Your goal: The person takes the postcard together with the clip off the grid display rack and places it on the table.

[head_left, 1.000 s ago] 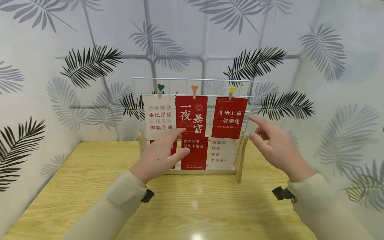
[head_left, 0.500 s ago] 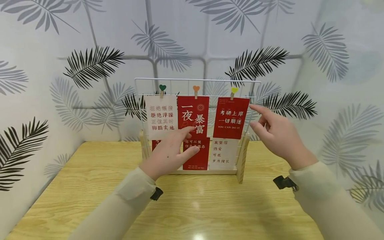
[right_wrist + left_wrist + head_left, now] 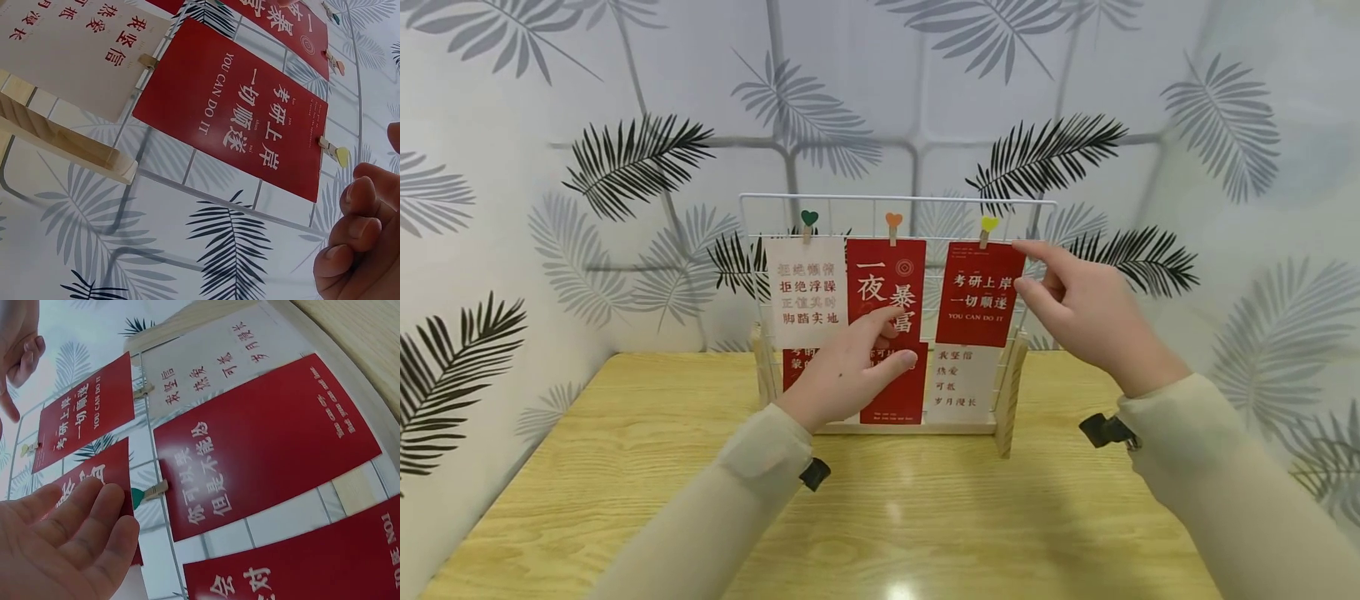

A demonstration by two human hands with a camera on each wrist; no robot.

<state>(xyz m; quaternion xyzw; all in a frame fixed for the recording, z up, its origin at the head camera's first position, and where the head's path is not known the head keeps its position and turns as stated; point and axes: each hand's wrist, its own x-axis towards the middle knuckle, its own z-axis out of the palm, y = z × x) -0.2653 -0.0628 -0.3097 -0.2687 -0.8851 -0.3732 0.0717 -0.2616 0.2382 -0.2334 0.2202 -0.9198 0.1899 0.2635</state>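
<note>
A white wire grid rack (image 3: 850, 197) stands upright on wooden feet (image 3: 1011, 400), with two rows of cards clipped to it. My left hand (image 3: 842, 362) is in front of the middle columns, overlapping the upper middle red card (image 3: 872, 258) and the lower middle red card (image 3: 891, 404). Its fingers are relaxed and hold nothing. At the upper right, a red card (image 3: 973, 333) hangs slightly tilted from a yellow heart clip (image 3: 989, 225). My right hand (image 3: 1086, 312) has its index fingertip and thumb right at this card's right edge, the other fingers loosely bent, as the right wrist view (image 3: 359, 240) shows.
A white card (image 3: 805, 258) hangs upper left under a green heart clip (image 3: 808, 218); an orange heart clip (image 3: 893, 220) holds the middle card. Lower right is another white card (image 3: 955, 408). The rack stands on a wooden table (image 3: 880, 517) before a leaf-patterned wall (image 3: 910, 100).
My right hand has risen and moved left to the upper right card's edge. My left hand has drifted right and slightly up, across the middle cards. The cards stay clipped.
</note>
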